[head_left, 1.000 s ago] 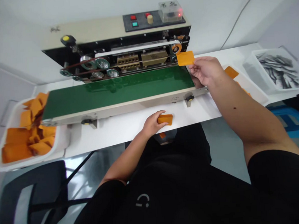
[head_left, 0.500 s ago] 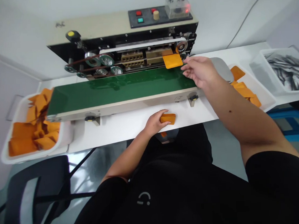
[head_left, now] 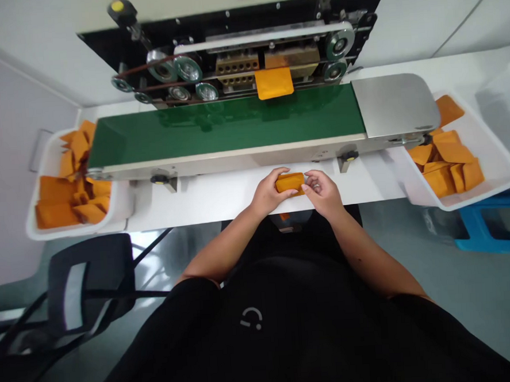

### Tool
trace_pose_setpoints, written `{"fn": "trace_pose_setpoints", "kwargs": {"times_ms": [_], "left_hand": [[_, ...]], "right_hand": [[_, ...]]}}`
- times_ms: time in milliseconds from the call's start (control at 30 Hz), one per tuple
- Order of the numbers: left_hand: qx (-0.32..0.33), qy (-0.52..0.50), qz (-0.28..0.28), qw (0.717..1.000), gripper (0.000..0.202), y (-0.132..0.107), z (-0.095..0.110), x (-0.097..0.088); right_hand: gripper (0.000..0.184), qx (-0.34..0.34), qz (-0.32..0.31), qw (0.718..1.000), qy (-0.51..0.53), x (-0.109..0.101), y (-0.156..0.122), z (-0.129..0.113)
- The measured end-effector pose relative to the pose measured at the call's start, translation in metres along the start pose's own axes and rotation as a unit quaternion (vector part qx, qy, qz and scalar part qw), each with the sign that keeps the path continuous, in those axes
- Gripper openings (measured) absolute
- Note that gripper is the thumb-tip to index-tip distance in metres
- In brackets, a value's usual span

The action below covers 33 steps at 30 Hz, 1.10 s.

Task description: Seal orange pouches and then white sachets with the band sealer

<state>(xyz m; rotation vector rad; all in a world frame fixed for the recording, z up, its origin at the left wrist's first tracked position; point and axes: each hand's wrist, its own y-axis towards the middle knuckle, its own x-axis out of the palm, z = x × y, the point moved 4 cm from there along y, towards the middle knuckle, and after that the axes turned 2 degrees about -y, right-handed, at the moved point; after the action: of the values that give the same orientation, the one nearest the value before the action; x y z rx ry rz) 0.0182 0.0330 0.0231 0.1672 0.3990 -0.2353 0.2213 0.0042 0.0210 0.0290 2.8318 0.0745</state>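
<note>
Near the table's front edge, my left hand [head_left: 269, 193] is closed around the left end of a small stack of orange pouches [head_left: 289, 182]. At the stack's right end, my right hand [head_left: 323, 194] has thumb and fingers closed on the edge of a pouch. A single orange pouch [head_left: 274, 84] hangs from the band of the sealing machine [head_left: 236, 19], over the green conveyor belt [head_left: 229, 123] and apart from both hands. How many pouches are in the stack I cannot tell.
White bins of orange pouches stand at both ends of the conveyor: the left bin [head_left: 120, 206] and the right bin [head_left: 502, 170]. A metal plate [head_left: 394, 104] extends the belt on the right. Below are a black chair [head_left: 91, 270] and a blue stool [head_left: 478, 245].
My right hand has left the pouch at the sealing machine and come down to the stack in my left hand. That pouch has travelled left along the machine. The view has shifted.
</note>
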Motion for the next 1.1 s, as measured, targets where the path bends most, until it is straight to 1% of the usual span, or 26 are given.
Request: {"fn": "trace_pose_setpoints", "kwargs": {"times_ms": [67,100,167,300,433,567,667,700,767,833,867,900,933,967,1033,1100], "left_hand": [[-0.002,-0.003,0.004,1.0,0.073,0.001,0.0,-0.001],[-0.002,-0.003,0.006,1.0,0.074,0.001,0.0,-0.002],[-0.003,-0.003,0.009,1.0,0.076,0.001,0.0,-0.003],[-0.004,-0.012,0.01,1.0,0.08,0.001,0.0,-0.002],[-0.007,-0.013,0.006,1.0,0.08,0.001,-0.002,0.0],[-0.001,-0.016,-0.002,1.0,0.072,0.002,-0.003,0.001],[0.015,-0.004,0.005,1.0,0.07,0.003,-0.002,0.0],[0.018,0.0,0.009,1.0,0.068,0.003,-0.002,0.0],[0.023,0.005,0.017,1.0,0.062,0.003,-0.001,0.0],[0.028,0.008,0.013,0.999,0.056,0.003,-0.001,0.0],[0.033,0.011,0.005,0.999,0.054,0.003,0.0,0.001],[0.039,0.014,-0.006,0.999,0.052,0.002,0.0,0.001],[0.045,0.017,-0.018,0.999,0.051,0.002,0.001,0.003],[0.051,0.02,-0.033,0.998,0.051,0.002,0.001,0.004],[0.059,0.022,-0.056,0.996,0.051,0.002,0.002,0.006],[0.06,0.021,-0.067,0.996,0.052,0.002,0.001,0.006]], "right_hand": [[0.041,0.017,-0.058,0.998,0.008,0.007,0.002,0.007],[0.041,0.022,-0.073,0.997,0.012,0.009,0.004,0.009],[0.038,0.033,-0.08,0.996,0.023,0.011,0.005,0.011],[0.029,0.054,-0.062,0.995,0.058,0.011,0.006,0.015],[0.024,0.066,-0.025,0.995,0.077,0.008,0.005,0.019],[0.026,0.086,0.013,0.989,0.121,0.005,0.007,0.02],[0.028,0.086,0.046,0.981,0.166,0.002,0.009,0.021],[0.03,0.086,0.049,0.979,0.179,0.001,0.01,0.021],[0.039,0.085,0.022,0.977,0.193,0.0,0.009,0.022],[0.056,0.077,-0.026,0.981,0.176,-0.003,0.008,0.018],[0.063,0.066,-0.044,0.985,0.151,-0.006,0.008,0.015],[0.067,0.049,-0.051,0.991,0.116,-0.01,0.008,0.01],[0.066,0.026,-0.049,0.996,0.076,-0.014,0.008,0.003],[0.062,-0.001,-0.044,0.998,0.033,-0.018,0.009,-0.004],[0.044,-0.053,-0.035,0.997,-0.042,-0.024,0.013,-0.02],[0.025,-0.066,-0.042,0.994,-0.079,-0.026,0.017,-0.03]]}}
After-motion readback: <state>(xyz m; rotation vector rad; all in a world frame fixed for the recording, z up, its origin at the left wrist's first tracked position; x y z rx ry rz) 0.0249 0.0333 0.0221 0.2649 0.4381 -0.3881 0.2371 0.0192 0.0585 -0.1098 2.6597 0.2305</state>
